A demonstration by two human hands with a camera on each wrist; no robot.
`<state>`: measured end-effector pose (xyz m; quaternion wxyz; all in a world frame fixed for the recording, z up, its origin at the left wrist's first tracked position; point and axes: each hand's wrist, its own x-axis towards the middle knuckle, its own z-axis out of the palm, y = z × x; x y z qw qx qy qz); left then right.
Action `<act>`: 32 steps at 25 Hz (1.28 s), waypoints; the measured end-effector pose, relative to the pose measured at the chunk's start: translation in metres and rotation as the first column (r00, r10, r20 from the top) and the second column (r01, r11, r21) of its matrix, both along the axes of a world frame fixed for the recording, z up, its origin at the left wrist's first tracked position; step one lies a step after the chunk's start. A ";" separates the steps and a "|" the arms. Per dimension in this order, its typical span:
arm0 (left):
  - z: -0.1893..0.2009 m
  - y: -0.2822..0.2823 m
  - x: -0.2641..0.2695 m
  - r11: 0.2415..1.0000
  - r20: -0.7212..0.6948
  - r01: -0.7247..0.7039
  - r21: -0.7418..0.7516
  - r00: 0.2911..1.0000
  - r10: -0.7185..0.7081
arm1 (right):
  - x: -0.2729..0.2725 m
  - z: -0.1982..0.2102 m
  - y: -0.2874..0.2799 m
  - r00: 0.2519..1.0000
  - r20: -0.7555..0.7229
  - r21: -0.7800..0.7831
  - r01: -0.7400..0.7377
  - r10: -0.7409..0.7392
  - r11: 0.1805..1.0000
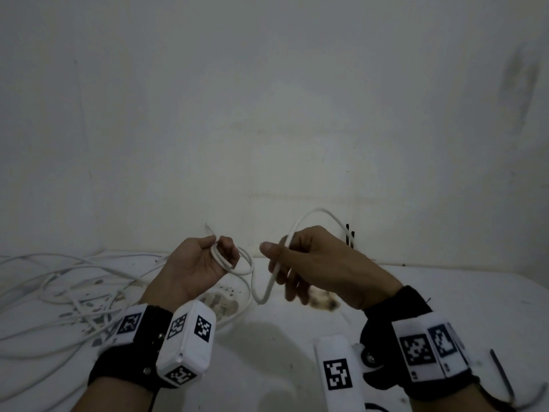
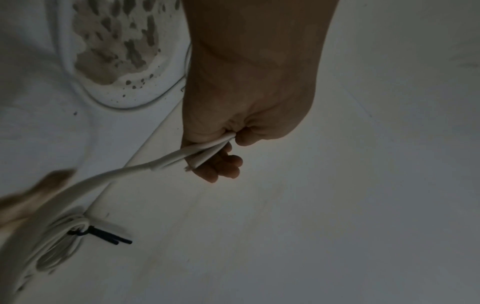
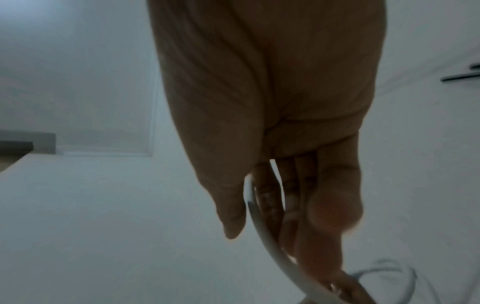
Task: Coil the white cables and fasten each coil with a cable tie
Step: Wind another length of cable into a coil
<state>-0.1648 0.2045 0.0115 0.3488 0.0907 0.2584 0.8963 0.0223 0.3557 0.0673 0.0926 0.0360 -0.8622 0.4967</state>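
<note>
White wall rises beyond both hands, white table lies beneath them with loose cables left of the left hand, which pinches the starting loop, while the white cable sags across to the right hand, loosely curled round it.

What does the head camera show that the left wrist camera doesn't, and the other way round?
Only the head view shows the loose pile of white cables on the table and the right hand clearly, guiding the cable. Only the left wrist view shows a finished coil bound by a black cable tie. Both show the left hand gripping the white cable with curled fingers, near its cut end.
</note>
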 end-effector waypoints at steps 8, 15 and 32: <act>0.015 0.026 0.046 0.889 -0.441 0.040 -0.457 0.857 -0.265 | -0.014 -0.011 -0.011 0.994 -0.104 -0.320 0.003 -0.038 0.947; 0.016 0.035 0.064 0.827 -0.492 0.027 -0.561 0.793 -0.360 | -0.021 -0.013 0.005 0.925 -0.151 -0.502 0.232 -0.348 0.833; 0.023 0.037 0.067 0.739 -0.587 -0.294 -0.607 0.792 -0.167 | -0.021 -0.026 0.045 0.767 -0.241 0.098 0.629 -0.595 0.771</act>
